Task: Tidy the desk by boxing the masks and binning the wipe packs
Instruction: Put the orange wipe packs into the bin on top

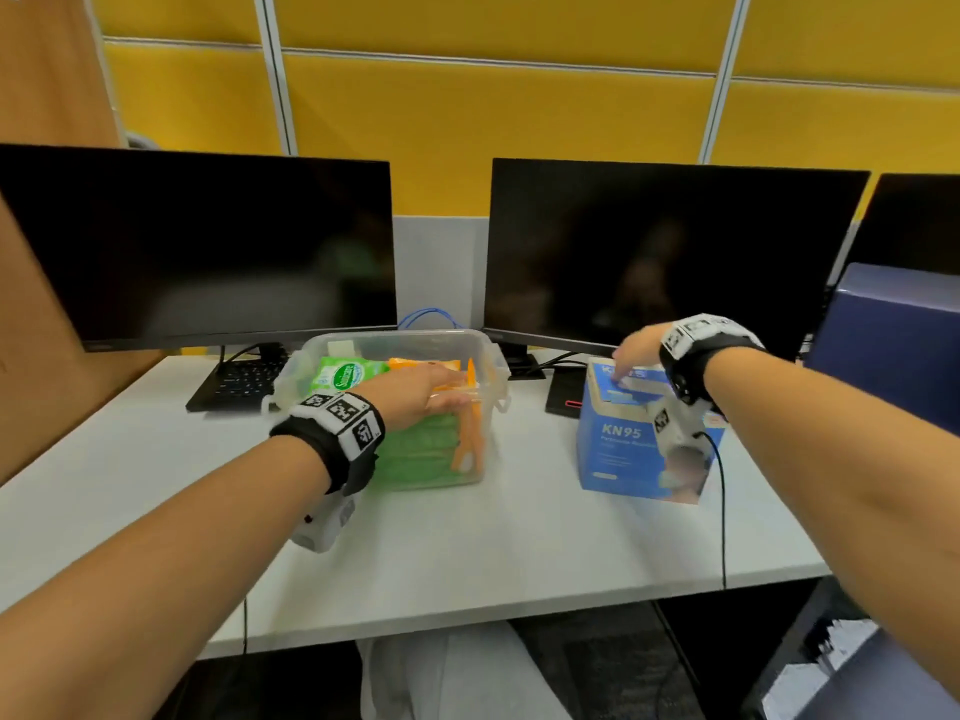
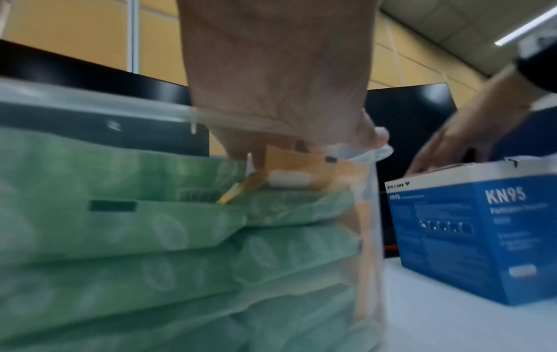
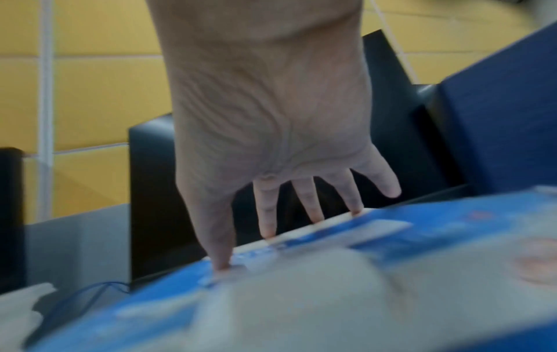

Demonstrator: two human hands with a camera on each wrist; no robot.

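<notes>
Yellow partition panels (image 1: 467,111) behind a white desk (image 1: 519,537), two dark monitors (image 1: 670,257) at its back. Left of centre, clear plastic bin (image 1: 488,366) stacked with green wipe packs (image 1: 415,454); to its right, blue KN95 mask box (image 1: 623,444), upright. Left hand (image 1: 415,397) reaching into the bin, fingers on an orange wipe pack (image 2: 304,171), grip itself hidden. Right hand (image 1: 636,348) spread, straight fingertips (image 3: 268,232) pressing the mask box's top edge.
</notes>
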